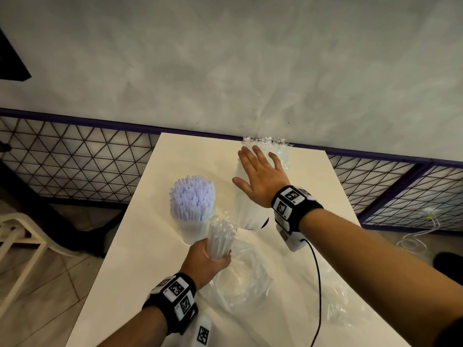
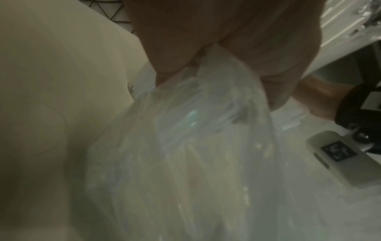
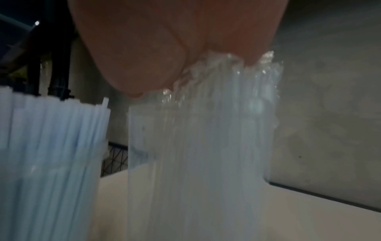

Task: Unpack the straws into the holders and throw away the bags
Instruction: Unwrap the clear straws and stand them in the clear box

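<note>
So there's a white table (image 1: 140,259) pushed up against a grey wall (image 1: 225,58), and on it stands a clear holder (image 1: 191,230) packed full of pale bluish-white straws (image 1: 192,199), standing upright with their tips fanning out above the rim. Just to the right of it is a second upright bundle, still sealed in its clear bag of straws (image 1: 246,206), crinkled seal at the top near the wall; I can't tell whether it's sitting in a holder of its own, though there's a dark purple mark low on it that might be printing, not readable. The right hand (image 1: 260,176) lies flat against that bag with the fingers straight and spread, not curled around anything, and the right wrist view shows the palm right up on the crinkly top edge. The left hand (image 1: 206,261) is wrapped around a scrunched-up clear plastic bag (image 1: 221,236), gripping it near the front of the holder, with the rest of the plastic trailing loose over the table toward the person. More loose clear plastic (image 1: 343,304) lies crumpled further right on the tabletop. Both wrists wear black bands carrying white blocks with square black-and-white marker codes; no actual words anywhere that I can make out. A black cable (image 1: 317,284) runs from the right wrist unit back across the table.
</note>
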The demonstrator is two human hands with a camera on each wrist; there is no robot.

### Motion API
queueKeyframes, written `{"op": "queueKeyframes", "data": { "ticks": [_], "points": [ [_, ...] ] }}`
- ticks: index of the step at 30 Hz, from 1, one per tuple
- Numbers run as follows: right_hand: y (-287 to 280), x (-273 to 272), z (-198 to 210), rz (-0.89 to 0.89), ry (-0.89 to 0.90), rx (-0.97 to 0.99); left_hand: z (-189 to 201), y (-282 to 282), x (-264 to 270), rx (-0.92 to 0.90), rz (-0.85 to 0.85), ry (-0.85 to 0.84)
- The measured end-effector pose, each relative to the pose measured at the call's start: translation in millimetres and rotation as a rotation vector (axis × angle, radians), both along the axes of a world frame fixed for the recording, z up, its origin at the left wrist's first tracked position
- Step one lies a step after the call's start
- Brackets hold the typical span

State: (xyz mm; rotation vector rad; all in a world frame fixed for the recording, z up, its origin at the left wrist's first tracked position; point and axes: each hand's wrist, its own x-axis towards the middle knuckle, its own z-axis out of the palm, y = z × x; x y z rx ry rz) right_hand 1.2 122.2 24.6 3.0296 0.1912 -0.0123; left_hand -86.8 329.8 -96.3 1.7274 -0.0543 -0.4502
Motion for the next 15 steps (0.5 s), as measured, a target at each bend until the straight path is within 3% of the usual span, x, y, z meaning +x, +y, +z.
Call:
{"op": "queueKeyframes", "data": {
  "ticks": [3, 5, 7, 9, 12, 15],
  "points": [
    [10, -7, 17, 0.04, -0.097, 0.255, 2, -6, -2, -0.022, 0.018, -0.023],
    [18, -24, 31, 0.15, -0.263, 0.504, 3, -9, -3, -0.036, 0.02, -0.031],
    [20, -44, 40, 0.277, -0.276, 0.737, 3, -8, -4, -0.056, 0.019, -0.019],
    [17, -68, 38, 0.268, -0.063, 0.927, 1, -7, -4, -0.079, 0.017, -0.001],
    [12, -94, 16, 0.164, 0.303, 0.93, 6, -6, -3, -0.111, -0.006, 0.001],
    [21, -101, -13, 0.119, 0.398, 0.944, 17, -10, -4, -0.154, -0.086, -0.001]
  ]
}}
